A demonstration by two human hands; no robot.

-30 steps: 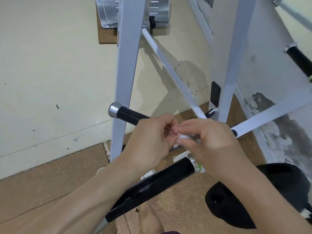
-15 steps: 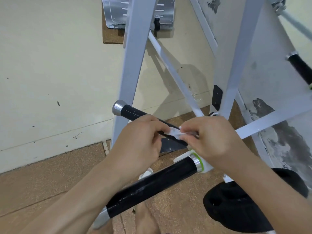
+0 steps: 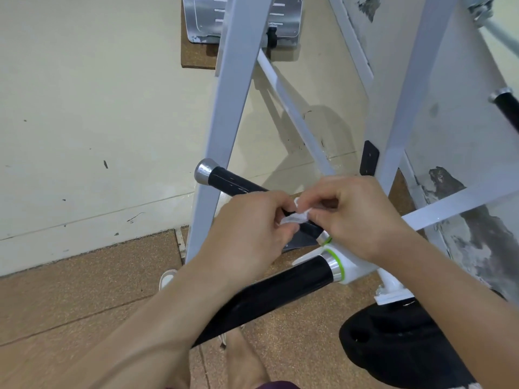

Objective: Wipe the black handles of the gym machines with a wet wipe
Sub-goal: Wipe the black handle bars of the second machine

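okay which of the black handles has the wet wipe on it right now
The far handle with the silver end cap. Both hands pinch the wet wipe over its inner end; the near, thicker handle lies bare below them.

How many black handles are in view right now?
3. One near handle runs below both hands; a far handle with a silver end cap passes behind the white upright; a third handle shows at the right edge. More may be out of frame.

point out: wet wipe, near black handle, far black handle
wet wipe [image 3: 296, 217]: head view, on the crumpled middle between both hands.
near handle [image 3: 280, 293]: head view, mid black grip.
far handle [image 3: 233, 181]: head view, black grip near its silver cap.
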